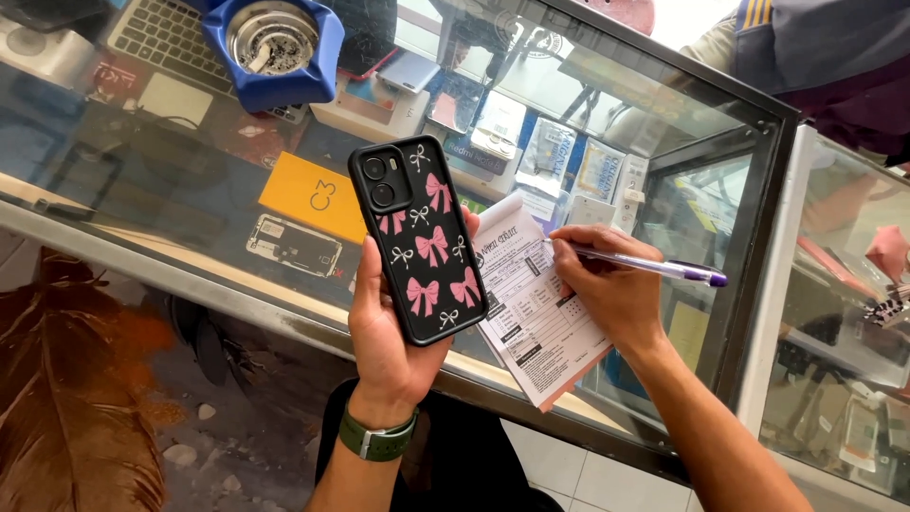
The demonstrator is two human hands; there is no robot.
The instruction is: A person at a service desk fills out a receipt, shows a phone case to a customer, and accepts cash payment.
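Note:
My left hand [384, 327] holds a phone [417, 237] upright, back side up, in a black case with pink and white bows. A green watch band sits on that wrist. My right hand [607, 284] grips a clear pen with a purple cap [654, 266], its tip touching a printed paper form [531, 318]. The form lies on the glass counter top [190, 190], just right of the phone and partly under my right hand.
A blue ashtray [275, 47] with a metal bowl stands at the counter's far side, next to a laptop [166, 38]. An orange card [308, 194] and boxed goods show under the glass. Another person's clothing [815, 47] is at the top right. A metal frame edges the counter.

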